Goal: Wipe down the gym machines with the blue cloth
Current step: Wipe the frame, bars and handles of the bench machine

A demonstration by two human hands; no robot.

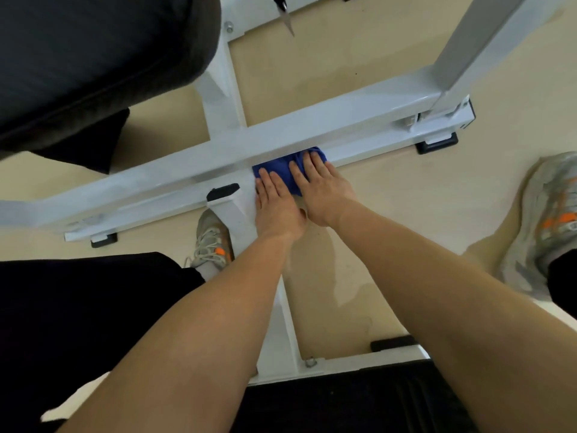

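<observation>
Forearms (pixel 203 332) extended downward. Left hand (pixel 278 210) and right hand (pixel 324 195) lay side by side, fingers straight and flat, pressing the blue cloth (pixel 278 166) onto the white frame bar (pixel 187 157) of the machine, likely for firm, even wiping pressure.

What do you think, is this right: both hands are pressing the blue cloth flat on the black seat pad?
Not quite. The left hand and right hand do press the blue cloth flat, but on the white frame bar down by the floor, not on the black seat pad. The head view shows it.
</observation>
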